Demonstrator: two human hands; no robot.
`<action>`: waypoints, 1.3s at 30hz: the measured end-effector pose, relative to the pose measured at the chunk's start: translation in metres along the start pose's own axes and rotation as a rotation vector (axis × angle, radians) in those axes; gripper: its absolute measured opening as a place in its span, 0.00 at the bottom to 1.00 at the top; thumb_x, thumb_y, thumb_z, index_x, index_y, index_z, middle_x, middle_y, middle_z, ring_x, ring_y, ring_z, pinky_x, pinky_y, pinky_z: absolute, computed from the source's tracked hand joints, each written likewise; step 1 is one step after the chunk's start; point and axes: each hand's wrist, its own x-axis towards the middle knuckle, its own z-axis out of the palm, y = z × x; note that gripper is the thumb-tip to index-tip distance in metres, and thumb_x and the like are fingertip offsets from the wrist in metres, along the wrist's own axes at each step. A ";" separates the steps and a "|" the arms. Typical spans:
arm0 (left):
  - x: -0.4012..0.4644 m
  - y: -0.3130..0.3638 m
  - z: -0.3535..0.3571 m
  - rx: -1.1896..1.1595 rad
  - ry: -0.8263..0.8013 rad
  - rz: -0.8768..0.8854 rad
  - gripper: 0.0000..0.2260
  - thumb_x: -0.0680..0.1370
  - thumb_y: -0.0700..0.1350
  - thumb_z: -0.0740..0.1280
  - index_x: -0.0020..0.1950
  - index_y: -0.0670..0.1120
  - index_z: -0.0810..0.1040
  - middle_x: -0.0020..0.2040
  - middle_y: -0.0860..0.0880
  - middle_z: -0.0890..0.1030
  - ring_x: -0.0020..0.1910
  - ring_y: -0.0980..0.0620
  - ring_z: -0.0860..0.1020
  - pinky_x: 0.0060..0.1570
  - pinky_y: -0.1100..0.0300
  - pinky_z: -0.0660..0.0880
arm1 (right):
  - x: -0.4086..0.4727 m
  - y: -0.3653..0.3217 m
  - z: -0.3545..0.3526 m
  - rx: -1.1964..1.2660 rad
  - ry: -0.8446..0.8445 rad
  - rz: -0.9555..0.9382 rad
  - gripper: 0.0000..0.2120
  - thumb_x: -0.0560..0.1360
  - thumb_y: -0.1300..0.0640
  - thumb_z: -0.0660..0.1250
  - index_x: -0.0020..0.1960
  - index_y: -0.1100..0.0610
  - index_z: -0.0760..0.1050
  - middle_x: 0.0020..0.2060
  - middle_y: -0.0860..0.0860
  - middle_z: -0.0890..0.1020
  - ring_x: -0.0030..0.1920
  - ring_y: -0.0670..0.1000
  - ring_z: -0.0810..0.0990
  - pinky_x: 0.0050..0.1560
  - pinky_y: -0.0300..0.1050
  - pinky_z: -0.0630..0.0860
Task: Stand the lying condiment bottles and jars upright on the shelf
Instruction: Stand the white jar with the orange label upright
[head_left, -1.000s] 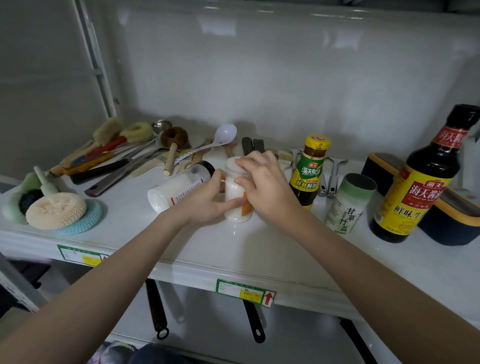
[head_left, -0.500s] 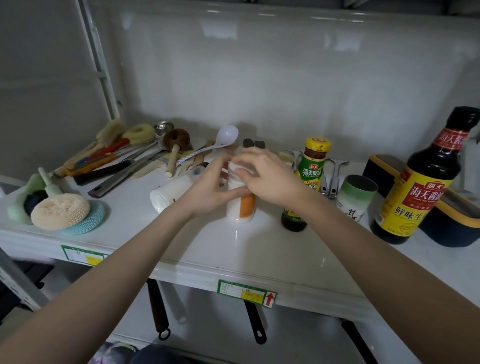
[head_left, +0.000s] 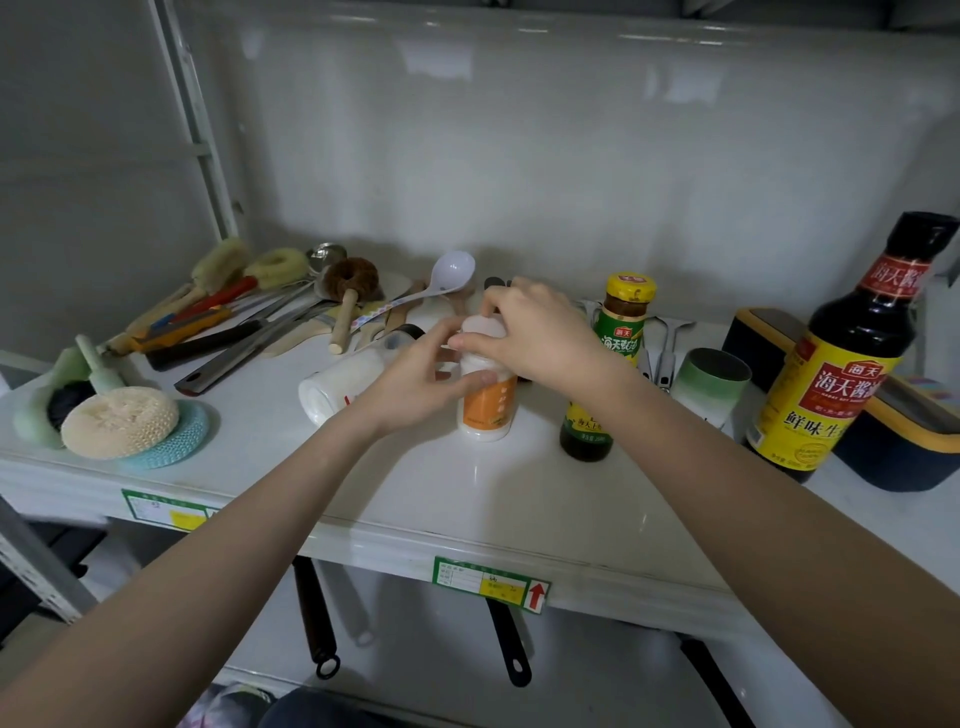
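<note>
turned since before, orange-label jar (head_left: 487, 400) stands upright between both hands.

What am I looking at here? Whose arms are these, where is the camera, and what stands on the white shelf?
There is no machine: a person wears a camera on the head, looking down at two bare hands. Both the left hand and the right hand hold an upright white jar with an orange label on the white shelf. Beside it, a white jar with a black cap lies on its side. To the right stand a small yellow-capped sauce bottle and a large dark soy sauce bottle. Brushes and utensils lie to the left.
</note>
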 end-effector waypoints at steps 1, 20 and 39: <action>0.000 0.000 -0.001 -0.014 -0.001 -0.005 0.20 0.74 0.45 0.70 0.62 0.52 0.67 0.52 0.60 0.75 0.54 0.60 0.76 0.51 0.66 0.75 | 0.001 0.000 -0.001 -0.003 -0.002 -0.008 0.23 0.71 0.39 0.64 0.47 0.59 0.74 0.41 0.52 0.70 0.45 0.54 0.70 0.41 0.45 0.63; 0.004 -0.001 0.002 -0.063 0.030 -0.042 0.26 0.72 0.43 0.72 0.67 0.46 0.65 0.55 0.52 0.75 0.53 0.57 0.76 0.51 0.66 0.74 | 0.004 0.001 -0.003 0.085 -0.046 0.001 0.20 0.71 0.43 0.66 0.45 0.61 0.78 0.40 0.56 0.80 0.43 0.56 0.76 0.40 0.49 0.70; 0.003 -0.001 0.003 -0.105 0.026 -0.045 0.24 0.73 0.40 0.71 0.66 0.44 0.66 0.50 0.55 0.74 0.47 0.62 0.75 0.48 0.69 0.74 | 0.001 -0.001 -0.004 0.039 -0.024 0.001 0.21 0.71 0.42 0.66 0.47 0.61 0.78 0.43 0.57 0.80 0.44 0.56 0.76 0.40 0.47 0.70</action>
